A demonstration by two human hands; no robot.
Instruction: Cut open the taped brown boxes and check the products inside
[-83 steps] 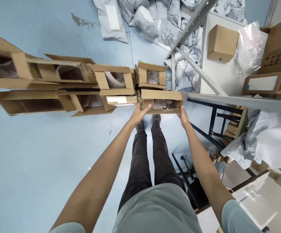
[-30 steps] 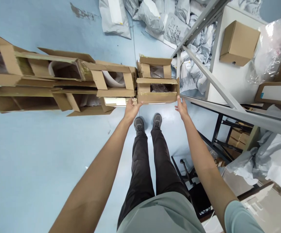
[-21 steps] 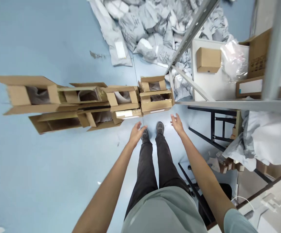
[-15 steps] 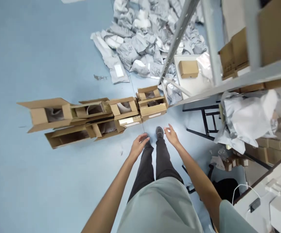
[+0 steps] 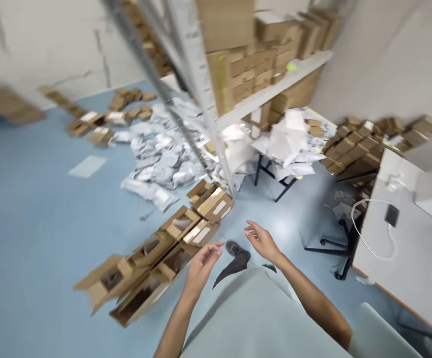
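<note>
My left hand hangs in the air with its fingers loosely stretched and nothing in it. Below and left of it, two rows of open cardboard boxes run across the blue floor, several with something wrapped inside. My right hand is also empty, fingers apart, held over the floor to the right of my foot. A closer box with white labels stands at the row's far end, by the shelf post. Neither hand touches a box.
Grey plastic mailing bags lie heaped beyond the boxes. A metal shelf post rises beside them, with boxes on the shelf. To the right are a small table piled with white bags, stacked small cartons and a white desk.
My view has turned to the right and lifted, bringing the wall, stacked cartons and desk into sight. My feet have shifted in a step. Both hands stay empty.
</note>
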